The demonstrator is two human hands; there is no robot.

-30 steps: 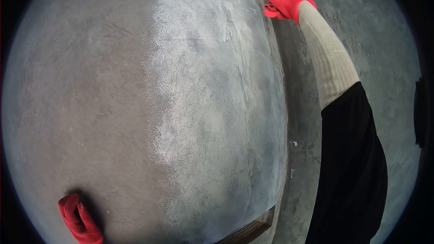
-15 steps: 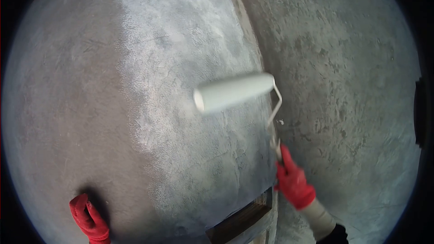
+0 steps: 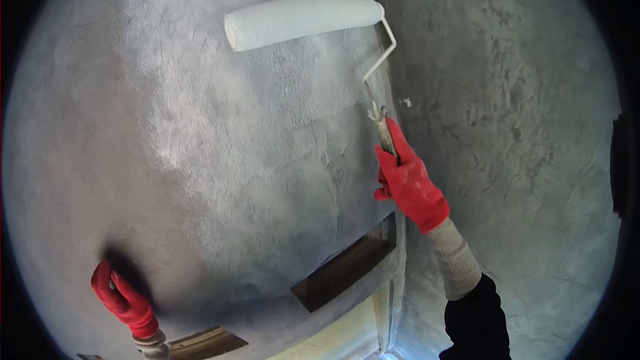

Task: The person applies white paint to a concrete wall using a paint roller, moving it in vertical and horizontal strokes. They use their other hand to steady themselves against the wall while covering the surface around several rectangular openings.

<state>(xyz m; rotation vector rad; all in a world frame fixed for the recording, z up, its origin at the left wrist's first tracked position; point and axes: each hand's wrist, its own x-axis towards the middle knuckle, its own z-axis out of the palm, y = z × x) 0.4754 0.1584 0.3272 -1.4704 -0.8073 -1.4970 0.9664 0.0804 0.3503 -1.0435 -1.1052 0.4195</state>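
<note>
"Where is the roller [image 3: 303, 22]?"

"High up, in front of the left wall [image 3: 73, 160], its right end at that wall's right edge, where the right-hand wall [image 3: 513, 127] begins. I can't tell whether it touches the surface."

"Which way does it point?"

"The free end points left. The long axis lies across the view, nearly level, with the right end a little higher. From there the thin frame [image 3: 379, 61] bends down to the handle [image 3: 387, 139], which slants down and slightly right."

"And the right grip [image 3: 415, 190]?"

"Closed around the handle, in a red glove, one finger stretched up along it. Below come a pale cuff [image 3: 455, 257] and a black sleeve [image 3: 477, 320]."

"What lies behind the roller?"

"A whitish, rough-textured patch [image 3: 227, 113], with bare grey-brown wall to its left."

"The left grip [image 3: 127, 300]?"

"Near the left wall's lower left, red-gloved too, beside a dark shadow. The fingers are bent; open or closed, contact or none, I can't tell."

"Lower down?"

"A brown recess [image 3: 343, 263] towards the wall's lower right, and another brown piece [image 3: 208, 343] by the left cuff."
</note>
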